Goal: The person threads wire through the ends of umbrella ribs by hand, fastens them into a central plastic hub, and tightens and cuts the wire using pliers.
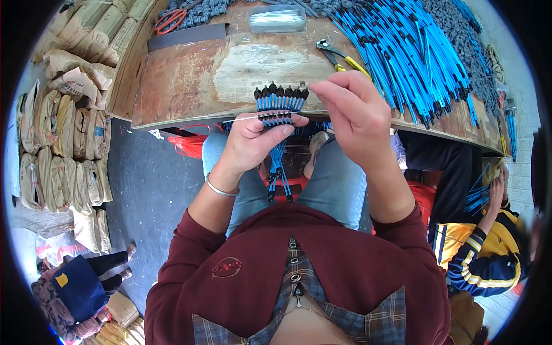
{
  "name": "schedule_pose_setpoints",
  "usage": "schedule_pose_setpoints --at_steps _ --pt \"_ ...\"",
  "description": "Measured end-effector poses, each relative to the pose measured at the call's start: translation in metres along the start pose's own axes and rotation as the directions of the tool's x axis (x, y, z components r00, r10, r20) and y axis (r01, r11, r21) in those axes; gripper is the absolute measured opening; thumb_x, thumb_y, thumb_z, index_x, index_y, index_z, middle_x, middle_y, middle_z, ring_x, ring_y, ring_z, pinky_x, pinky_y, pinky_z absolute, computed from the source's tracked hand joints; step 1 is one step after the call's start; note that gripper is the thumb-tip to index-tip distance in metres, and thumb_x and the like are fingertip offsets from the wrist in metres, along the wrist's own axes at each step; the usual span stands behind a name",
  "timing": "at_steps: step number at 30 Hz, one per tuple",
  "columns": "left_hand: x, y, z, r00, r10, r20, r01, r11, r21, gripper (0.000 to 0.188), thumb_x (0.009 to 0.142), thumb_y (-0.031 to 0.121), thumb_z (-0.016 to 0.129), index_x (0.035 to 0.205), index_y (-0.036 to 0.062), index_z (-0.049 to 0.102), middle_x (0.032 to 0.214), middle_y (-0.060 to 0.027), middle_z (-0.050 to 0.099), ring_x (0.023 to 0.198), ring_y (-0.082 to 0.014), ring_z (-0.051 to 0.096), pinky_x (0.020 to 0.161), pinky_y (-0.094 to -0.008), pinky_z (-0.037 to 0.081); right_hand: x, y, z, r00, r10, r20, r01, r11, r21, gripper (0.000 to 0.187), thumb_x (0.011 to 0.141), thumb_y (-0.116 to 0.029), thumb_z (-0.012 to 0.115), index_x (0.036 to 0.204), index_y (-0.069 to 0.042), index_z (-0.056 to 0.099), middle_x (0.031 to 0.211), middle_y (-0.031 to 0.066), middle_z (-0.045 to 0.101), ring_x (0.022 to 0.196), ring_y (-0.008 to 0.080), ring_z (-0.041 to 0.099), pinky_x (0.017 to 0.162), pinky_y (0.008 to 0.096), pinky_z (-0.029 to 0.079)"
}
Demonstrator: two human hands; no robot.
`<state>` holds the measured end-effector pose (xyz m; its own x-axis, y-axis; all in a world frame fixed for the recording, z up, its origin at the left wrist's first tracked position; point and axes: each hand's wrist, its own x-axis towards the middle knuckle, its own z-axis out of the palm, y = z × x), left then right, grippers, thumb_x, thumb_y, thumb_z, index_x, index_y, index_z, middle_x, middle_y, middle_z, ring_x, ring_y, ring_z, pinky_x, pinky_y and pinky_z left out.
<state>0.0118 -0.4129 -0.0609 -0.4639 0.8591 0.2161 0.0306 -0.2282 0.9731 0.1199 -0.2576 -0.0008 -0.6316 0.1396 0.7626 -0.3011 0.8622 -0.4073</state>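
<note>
The worktop [190,80] was rough, scuffed wood. At its near edge, the bundle [282,104] looked like smooth blue plastic with matt black tips; glossy blue plastic rods [411,57] lay toward the right edge. Near the far edge sat a shiny, clear plastic box [277,24]; the pliers [355,62] were metal, smooth-gripped.

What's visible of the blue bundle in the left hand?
The blue bundle is thin, plastic-looking rods with black ends. Its upper black tips fan out in a row near the table edge; a second dark row shows beside the thumb. Lower ends hang loosely between the legs. The left hand grips it; the right hand is close, contact unclear.
</note>
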Motion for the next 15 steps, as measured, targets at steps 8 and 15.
schedule_pose_setpoints --at_steps 8,15 --pt "0.0 -0.002 0.001 1.0 -0.006 -0.01 0.006 0.998 -0.063 0.018 0.083 0.001 0.057 0.099 0.002 0.065 0.095 -0.0038 0.066 0.085 -0.0077 0.058 0.078 -0.0238 0.046 0.0 -0.002 0.003 0.994 -0.105 -0.038 0.1 0.989 -0.113 0.021 0.069 0.007 0.063 0.089 0.0 0.063 0.078 0.0104 0.057 0.069 0.0246 0.056 0.058 0.0298 0.045" --pt "-0.004 0.004 0.002 0.996 -0.087 -0.022 0.084 0.992 -0.097 0.018 0.083 0.001 0.057 0.1 0.0017 0.065 0.096 -0.0035 0.066 0.085 -0.0067 0.057 0.078 -0.0232 0.046 -0.006 -0.013 0.015 0.992 -0.037 -0.122 0.022 0.992 -0.124 0.023 0.069 0.007 0.062 0.091 0.0 0.062 0.078 0.011 0.057 0.067 0.0248 0.056 0.057 0.0307 0.045"
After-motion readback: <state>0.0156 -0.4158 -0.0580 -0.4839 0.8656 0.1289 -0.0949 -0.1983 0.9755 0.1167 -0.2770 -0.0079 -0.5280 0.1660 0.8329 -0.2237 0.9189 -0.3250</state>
